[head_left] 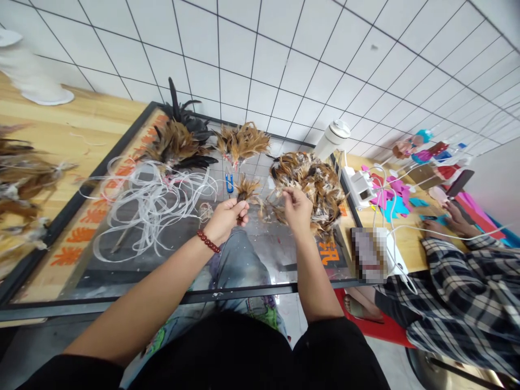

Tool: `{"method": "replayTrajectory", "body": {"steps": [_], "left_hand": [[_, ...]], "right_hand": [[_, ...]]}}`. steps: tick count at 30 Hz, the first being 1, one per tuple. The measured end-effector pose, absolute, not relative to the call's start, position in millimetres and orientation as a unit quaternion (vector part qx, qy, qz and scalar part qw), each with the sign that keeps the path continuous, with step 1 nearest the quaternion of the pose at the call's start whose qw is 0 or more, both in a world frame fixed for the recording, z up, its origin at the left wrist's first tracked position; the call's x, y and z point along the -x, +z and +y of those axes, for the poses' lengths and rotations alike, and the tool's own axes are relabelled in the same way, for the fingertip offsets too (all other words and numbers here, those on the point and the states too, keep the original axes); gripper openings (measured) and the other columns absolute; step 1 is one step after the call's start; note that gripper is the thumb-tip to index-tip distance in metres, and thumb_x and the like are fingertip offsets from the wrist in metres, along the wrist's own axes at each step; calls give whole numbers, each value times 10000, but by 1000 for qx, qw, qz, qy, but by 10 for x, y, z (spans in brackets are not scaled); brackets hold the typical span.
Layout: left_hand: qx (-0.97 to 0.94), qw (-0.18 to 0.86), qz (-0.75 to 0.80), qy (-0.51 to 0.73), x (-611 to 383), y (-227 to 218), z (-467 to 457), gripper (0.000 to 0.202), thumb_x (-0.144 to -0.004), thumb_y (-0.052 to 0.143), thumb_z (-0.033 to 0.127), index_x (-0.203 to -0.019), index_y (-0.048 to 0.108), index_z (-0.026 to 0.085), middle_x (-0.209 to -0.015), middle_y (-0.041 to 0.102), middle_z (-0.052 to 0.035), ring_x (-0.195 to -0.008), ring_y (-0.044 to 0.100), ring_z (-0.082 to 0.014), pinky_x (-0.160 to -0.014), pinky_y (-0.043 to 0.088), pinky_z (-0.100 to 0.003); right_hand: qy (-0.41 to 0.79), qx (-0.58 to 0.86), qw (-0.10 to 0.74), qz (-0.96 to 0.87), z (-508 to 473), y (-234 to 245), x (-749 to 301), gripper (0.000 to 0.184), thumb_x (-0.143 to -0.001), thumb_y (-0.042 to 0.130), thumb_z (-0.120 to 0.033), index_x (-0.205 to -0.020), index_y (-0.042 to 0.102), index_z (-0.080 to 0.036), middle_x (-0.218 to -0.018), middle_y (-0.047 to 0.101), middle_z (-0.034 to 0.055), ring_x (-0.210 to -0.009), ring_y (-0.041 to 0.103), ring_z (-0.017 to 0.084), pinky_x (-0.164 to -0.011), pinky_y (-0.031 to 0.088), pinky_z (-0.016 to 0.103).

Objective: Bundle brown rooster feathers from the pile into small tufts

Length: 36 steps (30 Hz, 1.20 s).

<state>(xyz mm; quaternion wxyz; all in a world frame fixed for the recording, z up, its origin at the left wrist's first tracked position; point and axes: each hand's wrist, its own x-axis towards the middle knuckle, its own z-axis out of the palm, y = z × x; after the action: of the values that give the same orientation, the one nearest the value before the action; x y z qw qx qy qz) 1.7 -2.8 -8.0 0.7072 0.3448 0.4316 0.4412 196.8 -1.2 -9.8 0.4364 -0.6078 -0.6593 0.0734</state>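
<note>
White tiled wall (260, 65) rose behind a wooden table (93, 116), on which lay a clear sheet in a black frame (122, 301). Near the middle of that sheet were blue-handled thread snips (229, 183), with a brown feather bunch (246, 142) just beyond them and a darker feather bunch (173, 142) beyond and to their left. Left of the snips sprawled a tangle of translucent plastic ribbon (162, 184); well to their right were a heap of tied feathers (320, 184) and, behind it, a white tumbler (331, 140).

The person's left hand (231, 216), a beaded bracelet (208, 242) at its wrist, was closed in a pinch around the lower end of a small feather tuft (247, 189), which fanned outward just right of the snips. The right hand (298, 211) was farther right of them, beside the heap, its fingertips drawn narrowly together; whether they pinched a thread or a feather could not be told. Farther right again, a co-worker's hand (457, 219) was near coloured scraps (394, 192).

Several things could go wrong. A slackened left pinch would probably let the tuft's quills slip or splay. The bracelet might snag a ribbon loop if the wrist swung toward the tangle left of the snips, and a careless right sleeve or forearm could drag feathers off the heap.
</note>
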Motion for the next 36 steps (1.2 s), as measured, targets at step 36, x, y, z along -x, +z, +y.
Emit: {"method": "replayTrajectory", "body": {"steps": [36], "left_hand": [[-289,768,406,401,-26,-35,-65,169,-753,698,211,-679,598,95,-572,567,-2,-469,548,-78,-461,471,-194]], "right_hand": [[410,529,520,-530,-1,-218,-1409,189,-763,642,-401,-722,732,-240,-739,666,-5,-795,582,148,-813,442,290]]}}
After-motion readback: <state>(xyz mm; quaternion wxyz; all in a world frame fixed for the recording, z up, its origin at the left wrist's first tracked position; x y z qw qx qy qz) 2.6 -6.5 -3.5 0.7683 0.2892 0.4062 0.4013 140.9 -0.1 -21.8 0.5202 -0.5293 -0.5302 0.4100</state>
